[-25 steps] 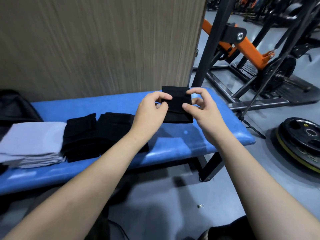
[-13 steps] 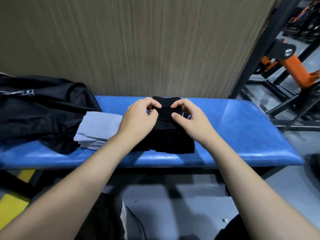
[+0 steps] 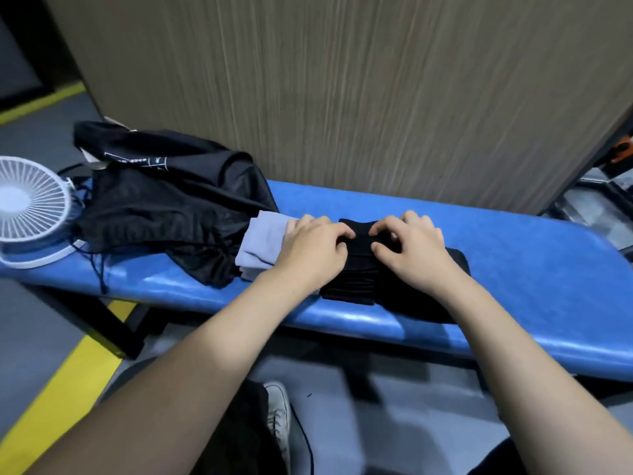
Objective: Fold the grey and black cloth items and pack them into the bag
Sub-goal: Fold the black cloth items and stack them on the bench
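Note:
A small folded black cloth (image 3: 359, 231) lies on top of a stack of folded black cloths (image 3: 356, 286) on the blue bench (image 3: 513, 269). My left hand (image 3: 315, 248) and my right hand (image 3: 411, 246) both pinch this top cloth with curled fingers, one at each side. A second black pile (image 3: 457, 260) shows beside the right wrist, mostly hidden by it. Folded grey cloths (image 3: 262, 246) sit just left of my left hand. A black drawstring bag (image 3: 171, 214) lies crumpled at the bench's left part, touching the grey stack.
A white desk fan (image 3: 27, 210) stands on the bench's far left end. A wood-grain panel (image 3: 342, 97) rises right behind the bench. Gym machine frames (image 3: 609, 186) stand at the right. A yellow floor line (image 3: 65, 395) and my shoe (image 3: 279, 413) lie below.
The head has turned left, bringing the bag and fan into view. Both hands have carried the small black cloth from the air down onto the black stack.

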Motion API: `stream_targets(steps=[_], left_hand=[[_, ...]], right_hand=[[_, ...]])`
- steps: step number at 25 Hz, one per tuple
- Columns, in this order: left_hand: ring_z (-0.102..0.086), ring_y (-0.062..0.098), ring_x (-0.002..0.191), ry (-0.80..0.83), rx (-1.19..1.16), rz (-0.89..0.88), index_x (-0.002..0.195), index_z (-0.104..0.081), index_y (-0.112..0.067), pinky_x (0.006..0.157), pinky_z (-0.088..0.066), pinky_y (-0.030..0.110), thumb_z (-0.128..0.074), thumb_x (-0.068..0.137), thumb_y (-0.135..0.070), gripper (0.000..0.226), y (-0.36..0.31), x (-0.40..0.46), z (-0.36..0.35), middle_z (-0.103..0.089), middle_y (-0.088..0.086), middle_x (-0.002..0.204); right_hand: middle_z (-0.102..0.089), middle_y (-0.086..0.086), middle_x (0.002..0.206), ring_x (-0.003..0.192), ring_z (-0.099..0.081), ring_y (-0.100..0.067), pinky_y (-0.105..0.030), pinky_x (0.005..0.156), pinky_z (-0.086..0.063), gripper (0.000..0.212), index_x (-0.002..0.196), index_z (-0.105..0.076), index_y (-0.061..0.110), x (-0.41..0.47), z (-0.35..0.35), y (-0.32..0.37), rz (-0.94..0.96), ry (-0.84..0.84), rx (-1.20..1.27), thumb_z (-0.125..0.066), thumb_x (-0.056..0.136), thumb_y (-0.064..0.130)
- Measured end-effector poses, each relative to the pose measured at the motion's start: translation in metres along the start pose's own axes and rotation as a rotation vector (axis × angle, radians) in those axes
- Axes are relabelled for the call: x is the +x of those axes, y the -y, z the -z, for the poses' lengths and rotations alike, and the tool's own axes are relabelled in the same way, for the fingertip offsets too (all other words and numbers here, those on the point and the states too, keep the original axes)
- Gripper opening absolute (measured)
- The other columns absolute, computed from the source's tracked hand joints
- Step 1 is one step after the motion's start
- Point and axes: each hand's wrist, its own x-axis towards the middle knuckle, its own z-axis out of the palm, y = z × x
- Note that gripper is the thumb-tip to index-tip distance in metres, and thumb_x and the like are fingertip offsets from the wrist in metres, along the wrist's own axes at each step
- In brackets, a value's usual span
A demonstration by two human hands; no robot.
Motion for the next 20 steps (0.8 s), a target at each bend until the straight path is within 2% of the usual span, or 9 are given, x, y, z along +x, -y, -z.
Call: stream_targets(steps=[5,8,11,14,20], left_hand=[[-0.045,0.023,0.111,-0.066,0.029,-0.069,0.122,-0.065,-0.039,0.100,-0.028,0.035,-0.052,0.093,-0.031,0.034,0.006,-0.004,-0.006,-0.055,-0.006,0.111],[-0.047,0.023,0.109,-0.098,0.033,-0.111,0.120,-0.069,-0.035,0.097,-0.030,0.038,-0.054,0.091,-0.028,0.033,0.009,-0.007,-0.009,-0.057,-0.006,0.109],[-0.045,0.021,0.113,-0.079,0.054,-0.119,0.122,-0.068,-0.035,0.100,-0.027,0.037,-0.051,0.093,-0.028,0.034,0.010,-0.007,-0.012,-0.057,-0.008,0.112],[-0.044,0.020,0.115,-0.059,0.056,-0.117,0.124,-0.066,-0.035,0.101,-0.024,0.036,-0.050,0.094,-0.029,0.034,0.010,-0.005,-0.011,-0.056,-0.009,0.115],[-0.045,0.021,0.114,-0.056,0.050,-0.127,0.125,-0.065,-0.034,0.102,-0.024,0.037,-0.050,0.094,-0.031,0.034,0.011,-0.010,-0.011,-0.055,-0.007,0.115]], right_hand=[[-0.047,0.008,0.095,0.098,-0.042,-0.022,-0.039,0.086,-0.032,0.024,0.111,-0.060,0.033,0.001,-0.006,0.001,0.054,-0.029,-0.184,-0.058,0.089,0.044],[-0.055,0.009,0.101,0.100,-0.044,-0.022,-0.041,0.088,-0.032,0.027,0.114,-0.057,0.032,0.002,-0.008,0.004,0.051,0.005,-0.263,-0.055,0.091,0.045],[-0.061,0.011,0.109,0.100,-0.044,-0.021,-0.041,0.091,-0.034,0.026,0.113,-0.054,0.031,-0.001,-0.011,0.006,0.035,0.030,-0.278,-0.054,0.092,0.044],[-0.064,0.011,0.108,0.098,-0.046,-0.021,-0.041,0.087,-0.036,0.025,0.111,-0.053,0.029,-0.003,-0.016,0.011,0.040,0.008,-0.363,-0.053,0.091,0.045],[-0.061,0.013,0.113,0.102,-0.045,-0.020,-0.040,0.087,-0.036,0.025,0.113,-0.049,0.031,-0.005,-0.015,0.018,-0.004,0.073,-0.410,-0.049,0.093,0.045]])
